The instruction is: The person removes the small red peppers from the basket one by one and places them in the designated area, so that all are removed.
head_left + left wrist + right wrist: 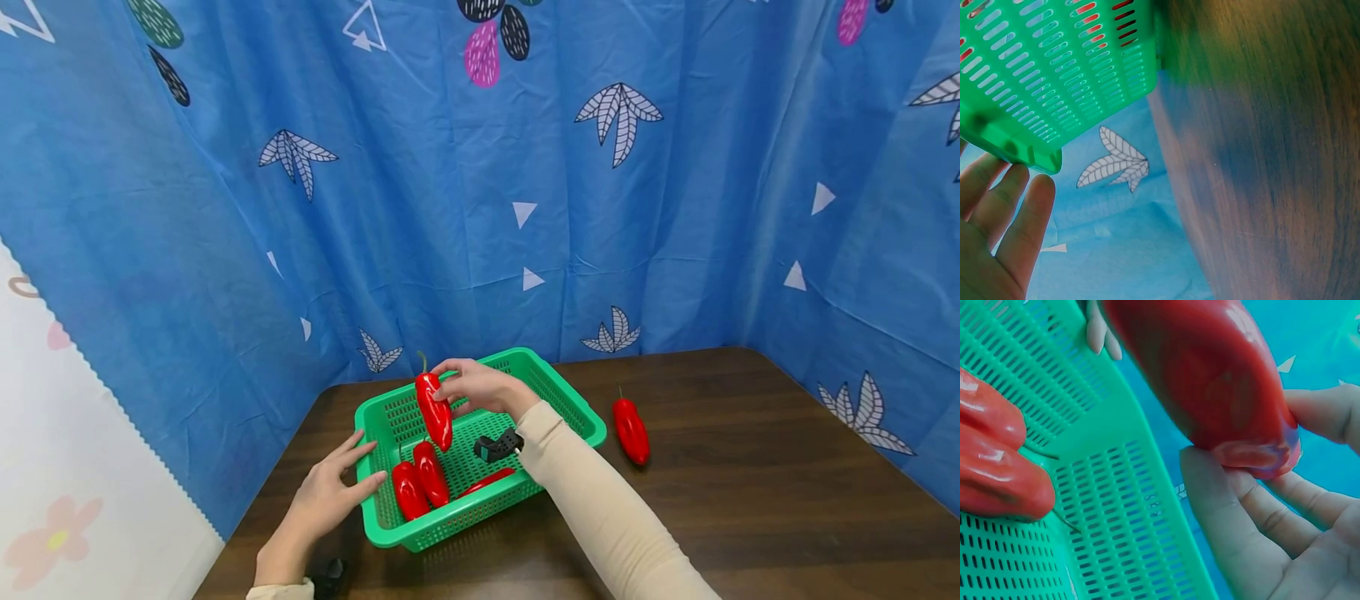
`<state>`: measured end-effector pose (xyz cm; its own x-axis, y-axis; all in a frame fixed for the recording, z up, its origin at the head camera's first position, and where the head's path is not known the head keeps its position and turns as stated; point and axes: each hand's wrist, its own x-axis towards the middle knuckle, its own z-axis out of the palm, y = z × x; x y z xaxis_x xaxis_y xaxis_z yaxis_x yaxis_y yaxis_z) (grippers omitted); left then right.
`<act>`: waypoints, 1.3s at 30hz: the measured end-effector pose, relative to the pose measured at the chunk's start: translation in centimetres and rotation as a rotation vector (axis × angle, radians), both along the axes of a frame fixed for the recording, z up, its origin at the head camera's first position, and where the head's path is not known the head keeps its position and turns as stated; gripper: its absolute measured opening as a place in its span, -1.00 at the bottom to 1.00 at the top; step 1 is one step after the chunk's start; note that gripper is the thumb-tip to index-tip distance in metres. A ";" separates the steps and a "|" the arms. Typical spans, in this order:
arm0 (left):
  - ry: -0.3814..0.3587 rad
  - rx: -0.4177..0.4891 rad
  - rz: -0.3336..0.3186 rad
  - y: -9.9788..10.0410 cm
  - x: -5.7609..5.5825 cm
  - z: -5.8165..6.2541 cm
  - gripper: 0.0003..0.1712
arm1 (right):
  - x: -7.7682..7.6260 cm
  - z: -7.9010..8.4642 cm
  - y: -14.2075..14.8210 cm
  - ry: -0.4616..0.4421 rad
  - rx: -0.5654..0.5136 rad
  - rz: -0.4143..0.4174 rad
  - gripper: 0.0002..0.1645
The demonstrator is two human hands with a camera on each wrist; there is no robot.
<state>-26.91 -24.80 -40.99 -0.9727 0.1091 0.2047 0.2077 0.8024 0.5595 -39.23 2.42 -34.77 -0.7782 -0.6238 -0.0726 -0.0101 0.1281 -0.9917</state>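
Note:
My right hand (pixel 480 386) pinches a glossy red pepper (pixel 433 412) above the left part of a green perforated basket (pixel 450 521). The pepper hangs with its green stem upward; in the right wrist view, thumb and fingers grip one end of the held red pepper (pixel 1204 375). My left hand (pixel 330 490) rests at the basket's left rim, fingers fairly straight. In the left wrist view, those fingertips (pixel 1040 187) touch the rim from below. Inside the basket lie two red peppers (pixel 420 483) side by side and another red pepper (pixel 489 481), partly hidden by the front wall.
One more red pepper (pixel 631 431) lies on the dark wooden table (pixel 750 467), right of the basket. A blue patterned curtain (pixel 480 208) hangs behind and along the sides. A black wrist device (pixel 495 447) shows under my right wrist.

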 end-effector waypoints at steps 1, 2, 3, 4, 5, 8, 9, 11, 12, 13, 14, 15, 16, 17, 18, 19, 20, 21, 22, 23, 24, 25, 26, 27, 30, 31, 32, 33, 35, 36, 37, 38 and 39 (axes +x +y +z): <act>0.000 0.001 -0.001 0.0 0.0 0.0 -0.24 | 0.1 0.0 0.1 0.002 -0.002 -0.002 -0.44; 0.001 0.002 -0.001 0.0 0.0 0.0 -0.24 | 0.2 0.1 0.1 0.003 -0.006 -0.004 -0.44; 0.001 0.002 -0.001 0.1 0.0 0.1 -0.24 | 0.3 0.1 0.2 0.002 -0.011 -0.005 -0.44; 0.002 0.002 -0.001 0.1 0.0 0.1 -0.23 | 0.4 0.1 0.2 0.002 -0.018 -0.005 -0.44; 0.002 0.001 -0.001 0.1 0.0 0.1 -0.23 | 0.6 0.1 0.3 0.000 -0.024 -0.005 -0.44; 0.003 -0.003 0.000 0.1 0.1 0.1 -0.23 | 1.0 0.3 0.5 0.003 -0.043 -0.004 -0.43; 0.003 -0.004 0.000 0.1 0.1 0.1 -0.23 | 1.2 0.3 0.6 0.008 -0.050 -0.003 -0.43; 0.003 -0.006 0.002 0.1 0.1 0.1 -0.23 | 1.6 0.6 0.8 0.017 -0.057 -0.001 -0.43; 0.003 -0.006 0.003 0.1 0.1 0.1 -0.24 | 1.8 0.6 0.8 0.022 -0.060 -0.002 -0.42; 0.002 -0.005 0.004 0.1 0.1 0.1 -0.24 | 1.9 0.7 0.9 0.028 -0.063 -0.001 -0.42; 0.001 -0.005 0.005 0.1 0.1 0.1 -0.24 | 2.1 0.8 1.0 0.033 -0.064 -0.001 -0.42; 0.001 -0.004 0.006 0.1 0.1 0.1 -0.24 | 2.2 0.8 1.1 0.037 -0.066 -0.002 -0.41; 0.000 -0.004 0.007 0.1 0.1 0.1 -0.24 | 2.4 0.8 1.3 0.043 -0.067 0.000 -0.41; 0.000 -0.002 0.007 0.1 0.1 0.1 -0.24 | 2.5 0.8 1.4 0.051 -0.067 -0.002 -0.41; -0.002 -0.003 0.007 0.1 0.1 0.1 -0.24 | 2.6 0.7 1.5 0.058 -0.067 -0.004 -0.41; -0.002 -0.005 0.006 0.1 0.1 0.0 -0.24 | 2.8 0.6 1.7 0.067 -0.065 -0.008 -0.41; -0.004 -0.005 0.005 0.2 0.1 0.0 -0.24 | 2.9 0.5 1.9 0.071 -0.063 -0.014 -0.41; -0.005 -0.006 0.004 0.2 0.1 0.0 -0.24 | 3.0 0.4 2.1 0.078 -0.064 -0.020 -0.41; -0.005 -0.008 0.004 0.2 0.1 -0.1 -0.24 | 3.1 0.3 2.4 0.083 -0.063 -0.028 -0.41; -0.007 -0.008 0.003 0.2 0.1 -0.1 -0.23 | 3.2 0.1 2.6 0.088 -0.062 -0.038 -0.40; -0.009 -0.009 0.003 0.2 0.1 -0.1 -0.23 | 3.3 0.0 2.8 0.091 -0.063 -0.046 -0.40; -0.011 -0.006 0.002 0.2 0.0 -0.1 -0.23 | 3.4 -0.1 3.0 0.094 -0.064 -0.053 -0.40; -0.015 -0.004 0.003 0.2 0.0 -0.1 -0.23 | 3.5 -0.2 3.2 0.095 -0.066 -0.058 -0.40; -0.016 -0.004 0.004 0.1 0.1 -0.1 -0.23 | 3.5 -0.2 3.4 0.099 -0.071 -0.062 -0.40; -0.021 0.000 0.003 0.1 0.1 -0.1 -0.23 | 3.7 -0.4 3.9 0.105 -0.086 -0.065 -0.38; -0.022 0.000 0.003 0.1 0.1 0.0 -0.22 | 3.8 -0.4 4.0 0.104 -0.094 -0.066 -0.38; -0.020 -0.001 0.003 0.1 0.2 0.0 -0.22 | 3.9 -0.4 4.2 0.104 -0.101 -0.065 -0.37; -0.018 -0.001 0.003 0.1 0.1 0.0 -0.22 | 4.0 -0.4 4.4 0.102 -0.109 -0.066 -0.36; -0.016 0.000 0.002 0.1 0.1 0.0 -0.23 | 4.2 -0.4 4.7 0.099 -0.122 -0.071 -0.36; -0.013 0.001 0.001 0.1 0.1 0.0 -0.23 | 4.2 -0.4 4.9 0.097 -0.129 -0.074 -0.36; -0.010 0.000 0.000 0.1 0.1 0.0 -0.23 | 4.3 -0.5 5.0 0.097 -0.135 -0.075 -0.36; -0.008 0.000 -0.001 0.1 0.1 0.0 -0.23 | 4.3 -0.5 5.1 0.100 -0.140 -0.076 -0.36; -0.006 0.001 -0.002 0.1 0.1 0.1 -0.23 | 4.3 -0.5 5.2 0.099 -0.145 -0.078 -0.37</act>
